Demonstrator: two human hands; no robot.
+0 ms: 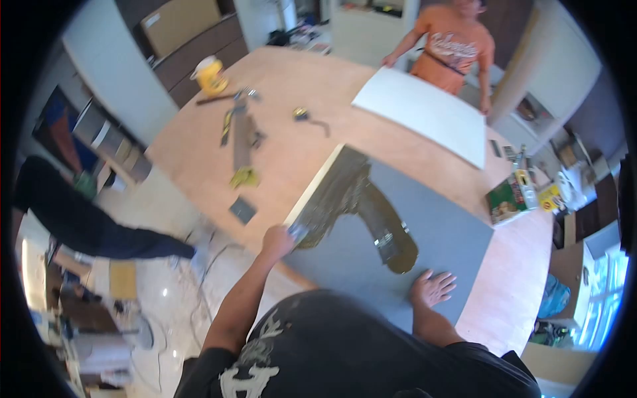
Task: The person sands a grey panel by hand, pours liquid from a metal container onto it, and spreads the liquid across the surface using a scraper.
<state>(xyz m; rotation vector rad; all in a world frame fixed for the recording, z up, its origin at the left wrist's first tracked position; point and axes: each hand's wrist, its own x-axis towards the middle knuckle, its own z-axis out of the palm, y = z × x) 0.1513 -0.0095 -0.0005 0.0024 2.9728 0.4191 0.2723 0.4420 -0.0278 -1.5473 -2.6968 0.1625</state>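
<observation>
A grey board (441, 222) lies on the wooden table in front of me, with a pale strip along its far left edge. Wet brown glue (332, 196) is smeared over its left part, and a thick tongue of it curves toward the middle. My left hand (277, 242) is closed around a small flat spreader (298, 232) at the board's left edge, on the glue. That tool is blurred and partly covered by the fingers. Flat on the bare grey surface near the front edge rests my right hand (432, 288), fingers spread and holding nothing.
Across the table (279, 86), a person in an orange shirt (451, 46) holds a white panel (424, 113). A yellow tub (210, 76), a tape measure (301, 114) and a hammer (222, 97) lie leftward. A green can (509, 199) stands right. Another person's dark-clothed leg (113, 229) shows left.
</observation>
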